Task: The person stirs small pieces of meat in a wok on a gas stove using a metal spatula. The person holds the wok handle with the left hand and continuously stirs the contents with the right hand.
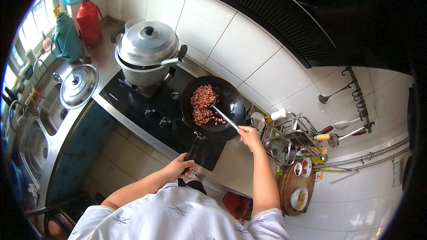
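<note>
A dark wok [233,101] stands on the right side of a black glass gas hob [133,106]. Reddish peanuts [201,103] lie heaped in its left half, with a few loose ones lower down. My left hand [181,166] grips the wok's black handle [191,153], which points towards me. In my right hand [249,137] is the metal handle of a cooking utensil [225,116]; its head is down among the peanuts and partly hidden by them.
A lidded aluminium pot [145,73] occupies the left burner. Left are a loose lid [79,86], thermos flasks [65,36] and a double sink [35,146]. Right are a metal rack [290,133] and a round chopping board [287,190] bearing bowls. A range hood [267,10] overhangs the back.
</note>
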{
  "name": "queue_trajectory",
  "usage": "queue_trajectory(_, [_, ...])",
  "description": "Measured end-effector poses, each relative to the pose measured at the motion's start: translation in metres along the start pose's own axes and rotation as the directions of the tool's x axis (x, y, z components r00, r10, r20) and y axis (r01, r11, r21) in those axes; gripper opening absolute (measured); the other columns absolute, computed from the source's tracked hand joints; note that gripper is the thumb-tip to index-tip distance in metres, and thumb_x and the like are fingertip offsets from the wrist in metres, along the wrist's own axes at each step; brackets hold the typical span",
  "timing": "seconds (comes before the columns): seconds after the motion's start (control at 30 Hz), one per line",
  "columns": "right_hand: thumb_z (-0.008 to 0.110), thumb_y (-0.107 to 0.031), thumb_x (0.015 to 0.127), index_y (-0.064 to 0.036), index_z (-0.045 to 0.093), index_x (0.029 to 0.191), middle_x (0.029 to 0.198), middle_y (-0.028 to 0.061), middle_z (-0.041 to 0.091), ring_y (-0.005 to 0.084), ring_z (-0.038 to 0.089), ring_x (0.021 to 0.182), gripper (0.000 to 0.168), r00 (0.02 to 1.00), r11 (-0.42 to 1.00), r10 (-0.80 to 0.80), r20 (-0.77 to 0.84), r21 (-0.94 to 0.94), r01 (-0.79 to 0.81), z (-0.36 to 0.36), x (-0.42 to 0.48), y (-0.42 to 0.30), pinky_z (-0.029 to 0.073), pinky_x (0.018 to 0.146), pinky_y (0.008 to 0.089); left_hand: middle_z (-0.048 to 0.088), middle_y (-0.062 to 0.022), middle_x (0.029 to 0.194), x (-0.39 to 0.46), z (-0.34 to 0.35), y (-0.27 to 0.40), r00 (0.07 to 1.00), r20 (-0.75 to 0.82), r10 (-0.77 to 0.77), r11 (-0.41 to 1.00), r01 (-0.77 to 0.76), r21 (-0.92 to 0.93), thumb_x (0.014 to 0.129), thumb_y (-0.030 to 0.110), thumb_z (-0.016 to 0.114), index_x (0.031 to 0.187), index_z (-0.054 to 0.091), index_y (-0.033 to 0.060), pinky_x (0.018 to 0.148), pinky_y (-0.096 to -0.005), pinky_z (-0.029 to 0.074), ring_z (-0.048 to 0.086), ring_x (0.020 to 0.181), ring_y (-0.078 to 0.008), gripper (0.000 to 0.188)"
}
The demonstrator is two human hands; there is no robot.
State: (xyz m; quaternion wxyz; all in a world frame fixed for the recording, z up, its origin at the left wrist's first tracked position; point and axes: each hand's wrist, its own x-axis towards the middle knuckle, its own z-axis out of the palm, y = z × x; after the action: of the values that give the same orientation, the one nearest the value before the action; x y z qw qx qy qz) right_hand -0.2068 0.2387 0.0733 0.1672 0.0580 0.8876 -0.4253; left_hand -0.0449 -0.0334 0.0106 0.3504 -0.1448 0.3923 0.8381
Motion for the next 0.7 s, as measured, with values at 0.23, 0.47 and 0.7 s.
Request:
queue_trajectory(0.23, [0.066,-0.016,0.077,-0.005,0.064,0.103,0.091,0.0153,0.065,0.0236,0.063,0.074,0.028,0.898,0.871,-0.377,-0.226,-0.416,0.261,-0.028,-0.053,-0.03,0.048,0.066,0.0325,0.043,-0.0039,0.071,-0.005,0.004,0.005,1.0,-0.002,-0.003,1.0,0.003,-0.026,0.091,0.012,0.046,0.101,0.037,0.0123,0.044,-0.023,0.03,0.039,0.052,-0.0111,0.013])
queue_trajectory(0.47, [0.061,-0.014,0.079,-0.01,0.061,0.105,0.08,0.0128,0.055,0.0312,0.057,0.074,0.027,0.739,0.691,-0.586,-0.334,-0.682,0.24,0.027,-0.04,-0.039,0.047,0.063,0.0412,0.044,-0.0038,0.072,-0.003,0.003,0.005,1.0,0.007,0.006,1.0,-0.005,-0.012,0.091,0.011,0.047,0.103,0.036,0.0102,0.042,-0.0234,0.031,0.043,0.052,-0.011,0.016])
queue_trajectory(0.7, [0.053,-0.007,0.082,-0.014,0.061,0.107,0.074,0.0111,0.047,0.0303,0.054,0.067,0.027,0.786,0.586,-0.613,-0.076,-0.711,0.389,0.048,-0.084,-0.029,0.046,0.059,0.0412,0.045,-0.0031,0.072,0.0,0.002,0.002,1.0,0.01,0.027,1.0,-0.027,0.012,0.091,0.013,0.047,0.099,0.037,0.0103,0.042,-0.0233,0.031,0.042,0.051,-0.0105,0.013])
